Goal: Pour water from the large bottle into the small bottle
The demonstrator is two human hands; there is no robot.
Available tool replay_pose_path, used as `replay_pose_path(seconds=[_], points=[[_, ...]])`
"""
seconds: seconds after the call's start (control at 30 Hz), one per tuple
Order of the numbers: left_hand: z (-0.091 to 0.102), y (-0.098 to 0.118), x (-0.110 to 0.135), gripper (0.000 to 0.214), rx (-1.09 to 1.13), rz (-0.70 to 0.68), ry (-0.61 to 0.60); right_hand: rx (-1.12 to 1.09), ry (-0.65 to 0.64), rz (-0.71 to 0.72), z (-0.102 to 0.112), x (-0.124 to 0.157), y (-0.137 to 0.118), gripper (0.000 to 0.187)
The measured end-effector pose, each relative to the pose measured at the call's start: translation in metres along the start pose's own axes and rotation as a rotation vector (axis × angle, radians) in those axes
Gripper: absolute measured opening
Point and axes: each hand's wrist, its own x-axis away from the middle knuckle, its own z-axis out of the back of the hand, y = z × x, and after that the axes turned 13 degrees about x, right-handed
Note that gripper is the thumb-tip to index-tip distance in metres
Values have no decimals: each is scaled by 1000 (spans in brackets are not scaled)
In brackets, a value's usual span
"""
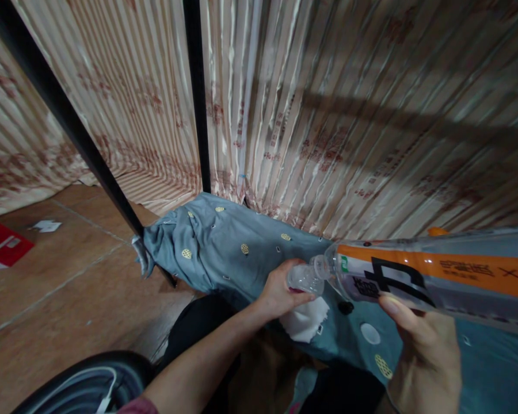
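My left hand is wrapped around a small clear plastic bottle. In my right hand is a large clear plastic bottle with an orange, white and black label, tipped nearly level with its neck pointing left. Its mouth meets or overlaps the top of the small bottle; whether the two touch, I cannot tell. Beneath my left hand lies a white cloth or tissue. Between the hands, a round whitish disc and a small black object rest on the sheet.
A grey-green sheet with yellow motifs covers the low bed in front of me. Striped curtains hang behind it, with black poles at the left. A red box and white paper lie on the tiled floor. A black round object with a white cable is at lower left.
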Motion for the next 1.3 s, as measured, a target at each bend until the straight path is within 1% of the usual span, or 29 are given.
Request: replay_pose_path(seconds=[0.1, 0.17, 0.27, 0.4, 0.43, 0.57, 0.73, 0.83, 0.93, 1.1, 1.3], points=[[0, -1, 0, 63, -4, -7, -4, -30, -12, -32, 0, 0, -1, 30], [0, -2, 0, 63, -9, -20, -8, -43, -21, -38, 1, -1, 0, 31], [0, -3, 0, 62, -9, -47, -10, -12, 9, -26, 1, -3, 4, 35], [0, -5, 0, 63, 2, -38, -6, 19, -68, -19, -1, -2, 2, 35], [0, -5, 0, 63, 2, -32, -5, 2, -64, -15, -1, -1, 1, 35], [0, -4, 0, 63, 1, -7, -14, -29, 23, -12, 0, 0, 7, 34], [0, -2, 1, 64, -7, -6, -5, -23, -15, 3, 4, -2, 19, 30], [0, -2, 1, 64, -12, -5, -5, -21, 18, 29, 5, -1, 22, 30], [0, -1, 1, 64, -26, -14, -7, -13, 20, 30, 5, -1, 20, 34], [0, 1, 1, 63, -63, -21, -7, -12, -50, -3, 3, -2, 12, 33], [1, 2, 1, 66, -76, -21, -12, 28, -84, -3, 4, -5, 7, 36]])
